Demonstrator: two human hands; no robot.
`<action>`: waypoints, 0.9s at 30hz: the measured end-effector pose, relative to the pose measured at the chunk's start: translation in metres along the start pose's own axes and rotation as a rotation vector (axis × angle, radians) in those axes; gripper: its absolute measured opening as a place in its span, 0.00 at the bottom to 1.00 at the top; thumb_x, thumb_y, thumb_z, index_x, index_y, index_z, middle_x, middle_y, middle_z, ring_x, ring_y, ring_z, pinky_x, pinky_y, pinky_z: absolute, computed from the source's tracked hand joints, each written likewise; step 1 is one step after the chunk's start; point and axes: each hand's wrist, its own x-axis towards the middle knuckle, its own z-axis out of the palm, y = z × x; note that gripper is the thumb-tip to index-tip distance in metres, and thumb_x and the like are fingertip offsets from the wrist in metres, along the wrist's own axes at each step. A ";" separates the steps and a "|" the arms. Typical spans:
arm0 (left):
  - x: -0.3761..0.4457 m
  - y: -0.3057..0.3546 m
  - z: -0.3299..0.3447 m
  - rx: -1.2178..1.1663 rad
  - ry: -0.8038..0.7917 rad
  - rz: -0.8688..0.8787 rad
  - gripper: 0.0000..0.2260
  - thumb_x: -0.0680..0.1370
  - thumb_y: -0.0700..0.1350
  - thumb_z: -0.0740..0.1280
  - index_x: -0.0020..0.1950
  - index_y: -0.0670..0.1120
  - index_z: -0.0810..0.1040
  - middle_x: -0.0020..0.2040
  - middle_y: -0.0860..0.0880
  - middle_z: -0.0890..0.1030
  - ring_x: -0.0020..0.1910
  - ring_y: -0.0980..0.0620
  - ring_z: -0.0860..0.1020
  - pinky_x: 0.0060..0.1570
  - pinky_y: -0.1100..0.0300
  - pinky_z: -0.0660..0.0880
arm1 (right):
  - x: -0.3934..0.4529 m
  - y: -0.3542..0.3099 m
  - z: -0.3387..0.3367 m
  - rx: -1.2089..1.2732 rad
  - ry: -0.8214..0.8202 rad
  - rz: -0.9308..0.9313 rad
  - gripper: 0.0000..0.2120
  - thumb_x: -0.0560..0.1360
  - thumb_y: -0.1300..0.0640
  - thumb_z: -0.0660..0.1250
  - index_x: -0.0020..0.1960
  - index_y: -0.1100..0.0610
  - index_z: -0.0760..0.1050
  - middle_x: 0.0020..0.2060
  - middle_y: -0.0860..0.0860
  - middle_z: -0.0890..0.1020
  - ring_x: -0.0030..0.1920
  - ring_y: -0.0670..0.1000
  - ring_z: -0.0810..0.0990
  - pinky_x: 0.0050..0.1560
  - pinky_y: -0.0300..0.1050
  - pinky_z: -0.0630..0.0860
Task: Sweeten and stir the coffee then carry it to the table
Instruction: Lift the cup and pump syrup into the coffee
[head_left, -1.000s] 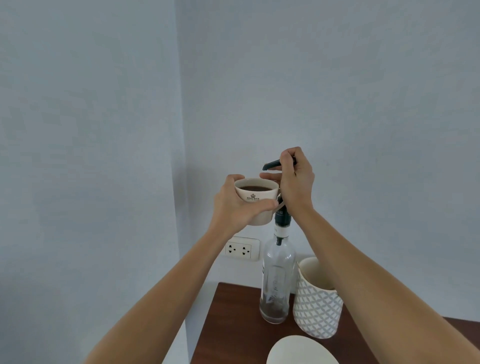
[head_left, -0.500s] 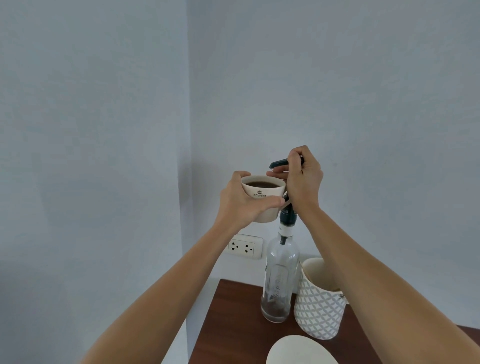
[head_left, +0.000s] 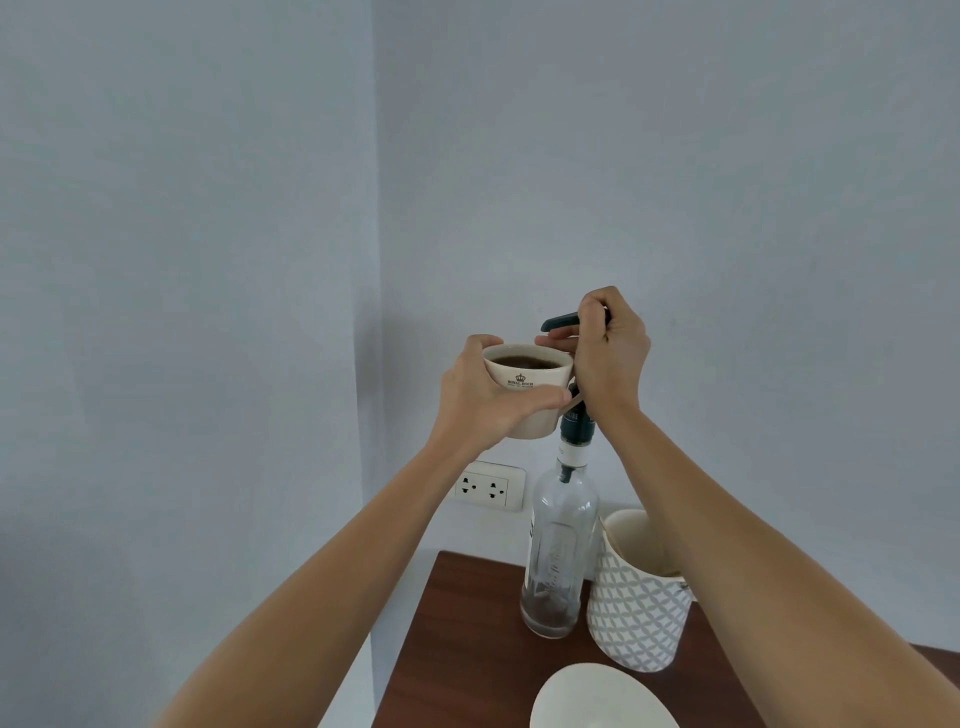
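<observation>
A white cup (head_left: 524, 382) with a dark logo holds brown coffee, and my left hand (head_left: 485, 400) grips it in the air, level with the pump spout. A tall clear glass syrup bottle (head_left: 561, 551) stands on the dark wooden surface (head_left: 467, 639), with only a little brown syrup at its bottom. My right hand (head_left: 608, 353) is closed over the bottle's dark green pump head (head_left: 558, 323), whose spout points left above the cup's right rim.
A white jar with a grey lattice pattern (head_left: 639, 603) stands right of the bottle. A white saucer (head_left: 597, 699) lies at the front edge. A double wall socket (head_left: 488, 486) sits on the wall behind. The wall corner is close on the left.
My right hand and the pump head have risen slightly. The cup stays beside the spout; the view has shifted a little.
</observation>
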 end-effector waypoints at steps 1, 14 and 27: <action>0.000 0.000 0.000 -0.001 -0.001 -0.001 0.35 0.61 0.50 0.84 0.63 0.49 0.72 0.54 0.52 0.81 0.49 0.56 0.80 0.38 0.65 0.74 | 0.000 0.000 0.000 -0.005 0.000 -0.001 0.10 0.78 0.61 0.55 0.40 0.57 0.71 0.29 0.57 0.84 0.32 0.57 0.87 0.36 0.52 0.80; 0.000 -0.001 0.001 -0.006 -0.001 -0.011 0.37 0.60 0.50 0.84 0.64 0.49 0.72 0.55 0.52 0.80 0.50 0.57 0.79 0.39 0.64 0.74 | 0.000 0.001 0.000 -0.001 -0.007 0.010 0.10 0.78 0.61 0.55 0.39 0.57 0.70 0.29 0.56 0.84 0.31 0.56 0.87 0.35 0.49 0.79; 0.002 0.007 0.000 -0.003 -0.013 -0.006 0.36 0.61 0.50 0.84 0.64 0.49 0.72 0.55 0.52 0.81 0.49 0.56 0.80 0.38 0.65 0.74 | 0.001 -0.009 0.000 0.091 -0.011 0.076 0.07 0.78 0.61 0.56 0.42 0.60 0.70 0.29 0.52 0.84 0.30 0.58 0.87 0.33 0.50 0.79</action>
